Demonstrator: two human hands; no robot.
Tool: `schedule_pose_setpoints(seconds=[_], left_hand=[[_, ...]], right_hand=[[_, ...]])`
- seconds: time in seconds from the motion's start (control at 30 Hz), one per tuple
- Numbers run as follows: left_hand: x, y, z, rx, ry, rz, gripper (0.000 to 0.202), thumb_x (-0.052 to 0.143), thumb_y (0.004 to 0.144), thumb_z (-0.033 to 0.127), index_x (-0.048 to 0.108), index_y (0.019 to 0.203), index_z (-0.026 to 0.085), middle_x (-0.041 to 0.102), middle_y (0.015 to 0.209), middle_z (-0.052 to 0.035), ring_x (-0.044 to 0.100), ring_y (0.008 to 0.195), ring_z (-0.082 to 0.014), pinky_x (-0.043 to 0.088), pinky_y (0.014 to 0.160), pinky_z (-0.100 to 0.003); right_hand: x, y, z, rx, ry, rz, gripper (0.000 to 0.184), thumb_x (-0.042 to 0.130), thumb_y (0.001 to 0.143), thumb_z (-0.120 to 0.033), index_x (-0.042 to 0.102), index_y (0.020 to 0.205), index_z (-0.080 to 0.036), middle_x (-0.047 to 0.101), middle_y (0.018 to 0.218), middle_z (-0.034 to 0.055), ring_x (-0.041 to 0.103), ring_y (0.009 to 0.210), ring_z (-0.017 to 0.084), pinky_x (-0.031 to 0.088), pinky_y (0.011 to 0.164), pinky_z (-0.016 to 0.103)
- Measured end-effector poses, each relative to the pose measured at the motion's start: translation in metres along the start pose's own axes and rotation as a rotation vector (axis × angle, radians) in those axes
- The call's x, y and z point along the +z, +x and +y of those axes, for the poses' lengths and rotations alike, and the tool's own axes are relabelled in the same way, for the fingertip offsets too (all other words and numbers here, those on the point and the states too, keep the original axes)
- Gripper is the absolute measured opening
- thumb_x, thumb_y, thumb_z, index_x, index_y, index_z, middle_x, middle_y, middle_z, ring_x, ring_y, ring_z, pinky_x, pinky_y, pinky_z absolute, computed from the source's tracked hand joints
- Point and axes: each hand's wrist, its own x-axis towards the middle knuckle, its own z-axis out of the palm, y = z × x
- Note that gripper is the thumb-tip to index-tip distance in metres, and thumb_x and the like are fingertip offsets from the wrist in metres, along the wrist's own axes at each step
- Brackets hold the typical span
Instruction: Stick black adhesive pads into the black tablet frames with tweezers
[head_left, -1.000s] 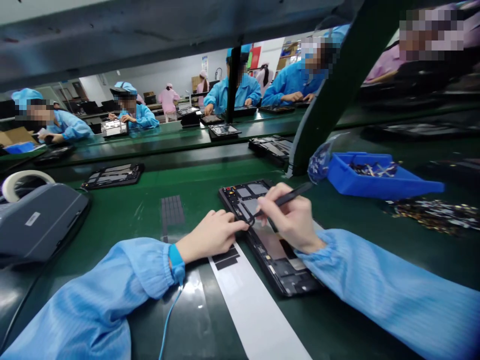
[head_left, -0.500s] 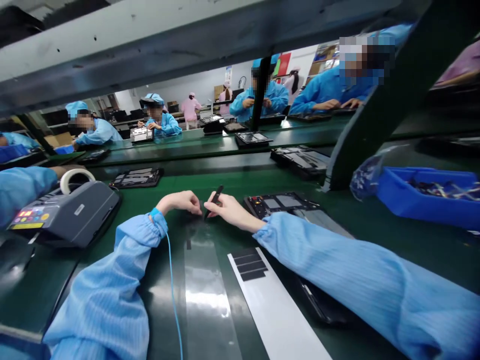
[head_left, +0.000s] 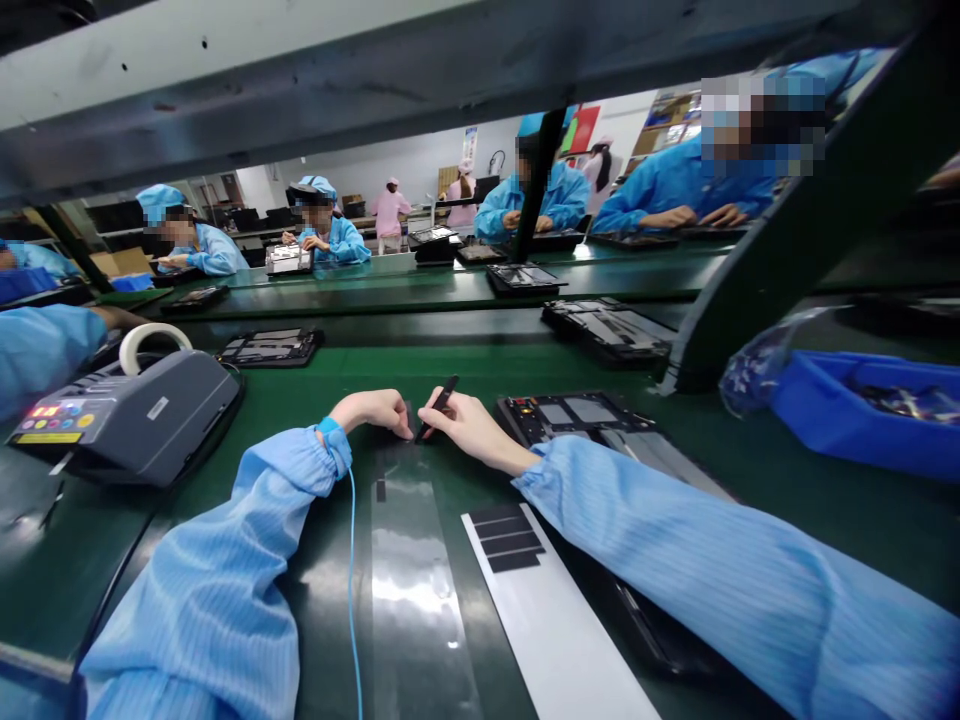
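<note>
My right hand [head_left: 474,428] holds slim black tweezers [head_left: 439,405] like a pen, their tip pointing down at the far end of a clear plastic strip [head_left: 412,560]. Close beside the tip, my left hand [head_left: 381,412] has its fingers curled and pressed together over that same end; what they pinch, if anything, is too small to make out. A small dark piece [head_left: 381,491] lies on the strip. Right of it is a white backing sheet [head_left: 555,620] with several black rectangular pads [head_left: 504,536] at its far end.
A grey tape dispenser [head_left: 157,410] with a white roll stands left, near another person's sleeve [head_left: 45,350]. An opened tablet-like device [head_left: 577,412] lies beyond my right forearm. At right are a blue bin [head_left: 862,420] of small parts and a slanted green post [head_left: 795,220]. Co-workers sit across the line.
The camera view has shifted slightly. Both hands stay close together at the strip's far end, with the tweezers still in my right hand.
</note>
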Motion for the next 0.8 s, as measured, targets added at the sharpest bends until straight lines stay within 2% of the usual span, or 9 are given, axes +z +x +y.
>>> schedule_pose_setpoints(seconds=[0.2, 0.3, 0.37, 0.43, 0.53, 0.6, 0.67, 0.73, 0.8], left_hand=[[0.001, 0.000, 0.003, -0.002, 0.004, 0.008, 0.015, 0.068, 0.054, 0.027, 0.060, 0.055, 0.014, 0.045, 0.045, 0.0057, 0.039, 0.051, -0.0097, 0.027, 0.050, -0.022], [0.000, 0.000, 0.002, -0.001, 0.016, 0.017, 0.013, 0.067, 0.055, 0.025, 0.060, 0.055, 0.014, 0.046, 0.045, 0.0055, 0.040, 0.051, -0.0096, 0.028, 0.050, -0.022], [-0.002, -0.001, 0.001, 0.004, 0.032, 0.029, 0.013, 0.067, 0.055, 0.024, 0.060, 0.054, 0.014, 0.047, 0.045, 0.0053, 0.041, 0.051, -0.0099, 0.029, 0.050, -0.022], [-0.003, -0.004, 0.003, 0.017, 0.054, 0.054, 0.012, 0.068, 0.055, 0.023, 0.060, 0.054, 0.014, 0.049, 0.046, 0.0046, 0.043, 0.051, -0.0104, 0.031, 0.051, -0.022], [0.003, -0.008, 0.017, 0.074, 0.082, 0.175, 0.013, 0.065, 0.062, 0.024, 0.059, 0.058, 0.013, 0.053, 0.052, 0.0019, 0.047, 0.053, -0.0122, 0.033, 0.053, -0.023], [0.017, -0.011, 0.035, 0.157, 0.080, 0.310, 0.014, 0.056, 0.073, 0.026, 0.059, 0.068, 0.013, 0.057, 0.063, -0.0006, 0.050, 0.060, -0.0137, 0.037, 0.058, -0.025], [0.038, -0.015, 0.057, 0.270, 0.066, 0.423, 0.014, 0.046, 0.080, 0.023, 0.057, 0.080, 0.014, 0.058, 0.077, -0.0022, 0.052, 0.071, -0.0147, 0.040, 0.067, -0.026], [0.064, -0.019, 0.075, 0.423, 0.059, 0.482, 0.011, 0.047, 0.079, 0.020, 0.055, 0.086, 0.016, 0.057, 0.085, -0.0027, 0.051, 0.082, -0.0159, 0.041, 0.077, -0.028], [0.088, -0.022, 0.084, 0.639, 0.058, 0.502, 0.013, 0.048, 0.078, 0.017, 0.053, 0.091, 0.017, 0.056, 0.090, -0.0040, 0.049, 0.087, -0.0178, 0.042, 0.082, -0.032]], right_hand=[[0.003, 0.000, 0.000, 0.011, -0.033, 0.035, 0.016, 0.055, 0.080, -0.029, 0.049, 0.070, -0.017, 0.060, 0.064, 0.0010, 0.064, 0.062, 0.017, 0.048, 0.063, 0.028], [0.000, 0.003, -0.008, 0.006, -0.001, 0.087, 0.017, 0.055, 0.080, -0.029, 0.048, 0.069, -0.017, 0.060, 0.062, 0.0007, 0.063, 0.062, 0.016, 0.049, 0.063, 0.028], [-0.011, 0.003, -0.021, -0.011, 0.055, 0.139, 0.020, 0.056, 0.080, -0.031, 0.047, 0.069, -0.018, 0.059, 0.063, 0.0001, 0.063, 0.062, 0.016, 0.050, 0.064, 0.027], [-0.031, -0.003, -0.038, -0.034, 0.100, 0.158, 0.021, 0.056, 0.080, -0.034, 0.047, 0.071, -0.017, 0.060, 0.064, 0.0000, 0.063, 0.062, 0.015, 0.050, 0.063, 0.027], [-0.068, -0.026, -0.055, -0.018, 0.010, 0.140, 0.025, 0.058, 0.079, -0.038, 0.049, 0.070, -0.016, 0.060, 0.062, 0.0000, 0.062, 0.057, 0.014, 0.048, 0.055, 0.023], [-0.087, -0.046, -0.055, 0.064, -0.081, 0.102, 0.027, 0.058, 0.079, -0.040, 0.050, 0.068, -0.016, 0.058, 0.054, -0.0010, 0.058, 0.048, 0.012, 0.044, 0.047, 0.021], [-0.096, -0.064, -0.047, 0.182, -0.090, 0.062, 0.029, 0.057, 0.080, -0.041, 0.049, 0.067, -0.017, 0.054, 0.047, -0.0026, 0.052, 0.040, 0.010, 0.040, 0.038, 0.020], [-0.097, -0.076, -0.034, 0.290, -0.026, 0.049, 0.027, 0.056, 0.081, -0.039, 0.047, 0.069, -0.017, 0.052, 0.046, -0.0039, 0.048, 0.036, 0.009, 0.038, 0.034, 0.019], [-0.094, -0.081, -0.022, 0.354, 0.032, 0.049, 0.024, 0.053, 0.083, -0.036, 0.046, 0.071, -0.017, 0.051, 0.045, -0.0049, 0.047, 0.034, 0.008, 0.036, 0.032, 0.017]])
